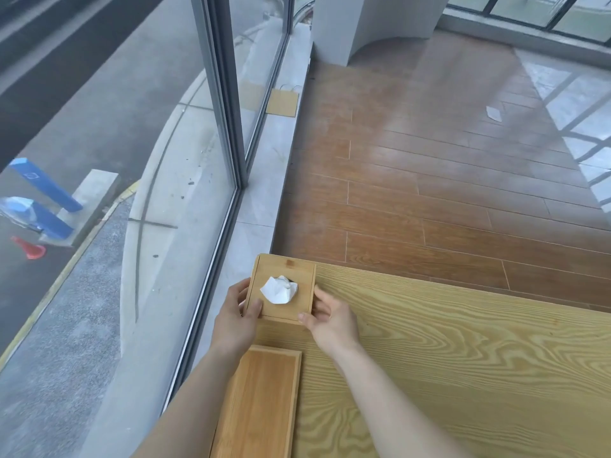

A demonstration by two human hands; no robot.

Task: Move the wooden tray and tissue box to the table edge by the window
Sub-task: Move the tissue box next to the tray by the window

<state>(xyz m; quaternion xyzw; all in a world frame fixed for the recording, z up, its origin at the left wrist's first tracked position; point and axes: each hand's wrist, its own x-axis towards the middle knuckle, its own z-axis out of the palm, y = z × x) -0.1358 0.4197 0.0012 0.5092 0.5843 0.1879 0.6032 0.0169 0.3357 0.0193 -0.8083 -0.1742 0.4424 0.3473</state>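
Nearest to me, the wooden tray [261, 404] lies flat on the table [463, 375], its long side running along the table edge that faces the window [132, 160]. Its near end runs out of view at the bottom.

Just beyond the tray's far end stands the tissue box [281, 289], upright at the table's far corner on the window side. The box and tray sit very close; whether they touch I cannot tell. A crumpled white tissue [279, 289] pokes up through the opening in the box lid.

My left hand [236, 320] is closed on the window side of the box, thumb laid over the top near corner, fingers wrapped down the side. My right hand [330, 317] grips the opposite side, thumb at the lid's near corner and fingers curled against the wall. The box is pinched between the two hands.

Beyond the box, the wooden floor [446, 180] spreads away from the table, with a small white scrap [493, 113] lying on it. A pale stone sill [264, 180] runs along the foot of the window, and a brown paper bag [282, 102] lies flat on that sill, well past the box.
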